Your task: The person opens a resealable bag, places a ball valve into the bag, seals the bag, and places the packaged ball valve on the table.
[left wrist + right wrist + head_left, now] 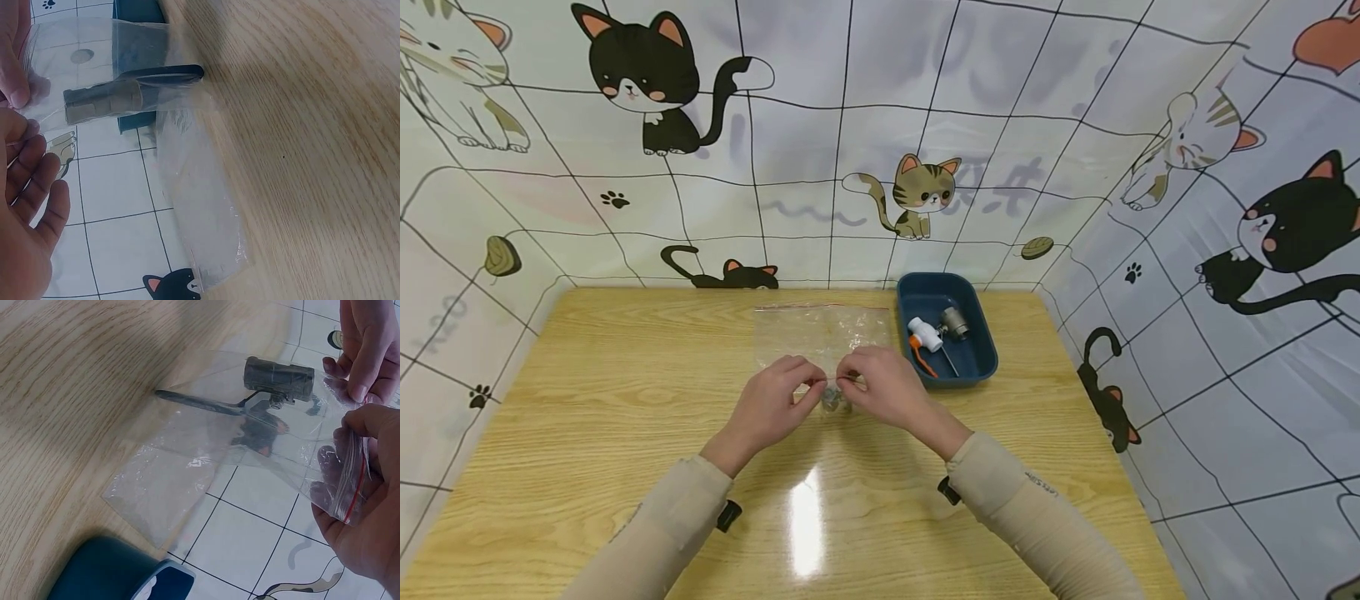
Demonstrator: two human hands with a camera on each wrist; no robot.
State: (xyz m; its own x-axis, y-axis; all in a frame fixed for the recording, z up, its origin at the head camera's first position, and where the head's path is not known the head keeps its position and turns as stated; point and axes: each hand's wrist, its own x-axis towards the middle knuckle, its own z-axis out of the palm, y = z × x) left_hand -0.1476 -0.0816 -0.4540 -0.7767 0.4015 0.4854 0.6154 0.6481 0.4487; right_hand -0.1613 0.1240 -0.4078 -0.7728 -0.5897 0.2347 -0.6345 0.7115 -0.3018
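Between my two hands a clear zip bag (300,472) with a red line along its top is held up over the table. Inside it lies a grey metal ball valve (278,378) with a long dark lever. My left hand (775,406) pinches the bag's top edge between thumb and forefinger. The same edge, close beside, is pinched by my right hand (891,392), whose other fingers lie behind the bag in the right wrist view. Flat on the table beyond the hands is a second clear zip bag (790,329).
A dark blue tray (988,358) stands right of the flat bag. In it lie a white plastic valve (927,333) with an orange handle and a grey metal valve (955,322). Cat-printed curtains (805,150) rise behind and beside the wooden table (625,375).
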